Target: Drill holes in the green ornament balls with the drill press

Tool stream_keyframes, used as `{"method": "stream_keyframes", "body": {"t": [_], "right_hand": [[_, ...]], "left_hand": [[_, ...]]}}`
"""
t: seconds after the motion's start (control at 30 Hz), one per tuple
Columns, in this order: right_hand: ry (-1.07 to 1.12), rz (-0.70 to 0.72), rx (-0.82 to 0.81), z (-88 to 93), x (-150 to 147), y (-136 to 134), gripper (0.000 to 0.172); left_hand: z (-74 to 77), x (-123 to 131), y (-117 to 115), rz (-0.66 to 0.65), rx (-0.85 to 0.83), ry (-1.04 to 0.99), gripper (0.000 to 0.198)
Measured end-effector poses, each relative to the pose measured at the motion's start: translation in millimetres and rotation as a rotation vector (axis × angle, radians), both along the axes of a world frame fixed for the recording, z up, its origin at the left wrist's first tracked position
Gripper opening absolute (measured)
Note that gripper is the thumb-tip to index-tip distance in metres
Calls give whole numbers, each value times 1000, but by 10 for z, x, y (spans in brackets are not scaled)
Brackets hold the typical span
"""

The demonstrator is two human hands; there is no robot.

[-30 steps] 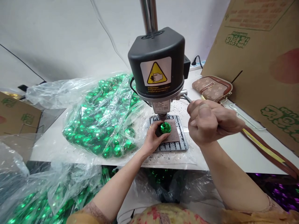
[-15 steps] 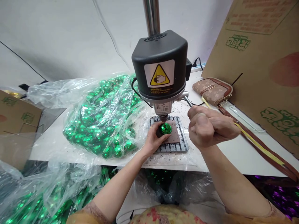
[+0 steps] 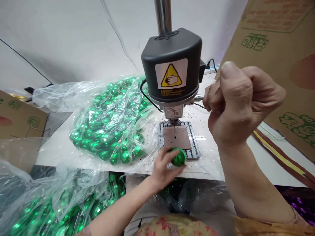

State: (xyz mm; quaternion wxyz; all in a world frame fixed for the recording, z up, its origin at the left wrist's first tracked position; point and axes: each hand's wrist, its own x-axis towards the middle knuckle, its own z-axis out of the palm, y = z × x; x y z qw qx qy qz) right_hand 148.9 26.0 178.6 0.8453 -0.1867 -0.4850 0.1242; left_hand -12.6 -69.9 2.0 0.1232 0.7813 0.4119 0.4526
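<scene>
My left hand [image 3: 165, 167] holds a shiny green faceted ball [image 3: 178, 157] between thumb and fingers, over the front edge of the drill press base [image 3: 196, 151]. A brown board [image 3: 168, 139] with a small dark hole lies on that base, and the thin drill bit points down above it. Up at the right, my right hand [image 3: 240, 101] is closed in a fist round the feed lever [image 3: 199, 98] of the black drill press [image 3: 172, 62]; most of the lever is hidden by the fingers. Dark shavings are scattered about the base.
A clear plastic bag of green balls [image 3: 105, 121] lies left on the white table [image 3: 56, 144]. Another bag of green balls [image 3: 61, 203] sits below the front edge. Cardboard boxes [image 3: 273, 75] stand at the right and left. A brown strap [image 3: 283, 157] lies at the right.
My left hand has drawn the green ball off the board towards me. My right hand has risen with the lever, and the drill bit now stands clear of the ball.
</scene>
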Motion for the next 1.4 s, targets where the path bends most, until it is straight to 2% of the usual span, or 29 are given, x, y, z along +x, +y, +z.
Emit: {"method": "stream_keyframes", "body": {"t": [0.1, 0.17, 0.27, 0.37, 0.4, 0.43, 0.57, 0.63, 0.7, 0.77, 0.87, 0.93, 1.03, 1.13, 1.2, 1.27, 1.33, 1.4], "right_hand": [[11, -33, 3, -12, -18, -1, 41], [20, -49, 0, -9, -26, -6, 42], [25, -58, -18, -2, -31, -19, 43], [24, -63, -37, 2, -34, -34, 43], [23, -63, -45, 2, -35, -37, 42], [21, -61, -55, 2, -35, -40, 42], [18, -51, -33, -7, -27, -43, 41], [15, -55, -39, -18, -20, -51, 43], [1, -56, -73, -30, -14, -64, 45], [-15, -55, -89, -40, -11, -77, 45], [-13, -56, -74, -47, -14, -87, 45], [0, -57, -81, -50, -18, -87, 45], [3, -56, -85, -56, -20, -83, 46], [-11, -47, -63, -62, -19, -73, 45], [-17, -38, -44, -63, -17, -64, 43], [-15, -29, -29, -63, -17, -55, 42], [-11, -12, -6, -62, -18, -46, 41], [-5, 4, 11, -63, -19, -39, 41]], "left_hand": [[-176, -64, -423, -302, 92, 320, 40], [-310, -91, -589, -413, 73, 494, 42], [-438, -147, -640, -448, -41, 477, 52], [-378, -272, -510, -471, 1, 331, 49], [-310, -331, -433, -406, 44, 301, 45], [-223, -397, -342, -279, 81, 286, 42], [179, -713, 45, 460, 160, 334, 22], [304, -862, 146, 746, 137, 412, 20], [328, -968, 152, 925, 45, 523, 27], [272, -1020, 115, 981, -88, 658, 32], [162, -1044, 132, 939, -218, 776, 35], [133, -1078, 239, 899, -245, 781, 37], [171, -1208, 461, 767, -279, 811, 38], [279, -1352, 596, 612, -313, 851, 37], [378, -1373, 613, 627, -214, 801, 32], [488, -1305, 616, 609, -24, 728, 28], [594, -1175, 654, 418, 98, 741, 33], [677, -1043, 748, 160, 67, 858, 42]]}}
